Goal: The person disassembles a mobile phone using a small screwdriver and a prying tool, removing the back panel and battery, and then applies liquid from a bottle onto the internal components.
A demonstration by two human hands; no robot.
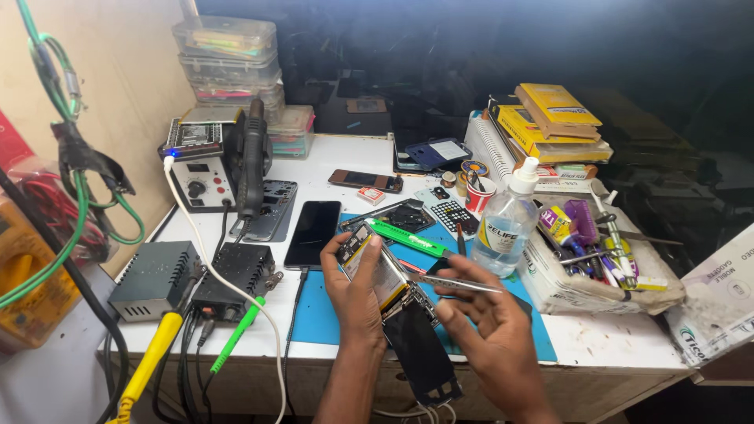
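Over a cluttered white table with a blue mat, the left hand has its grip closed around an opened phone, its screen hanging loose below, while the right hand pinches slim metal tweezers just beside it

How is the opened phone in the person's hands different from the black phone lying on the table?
The opened phone is held tilted above the blue mat by the left hand; the black phone lies flat, untouched. The opened phone shows a battery and bare inner parts, while the black phone shows one smooth dark face. The right hand brings tweezers to the opened phone; no tool is at the black phone. Both are slim rectangular phones.
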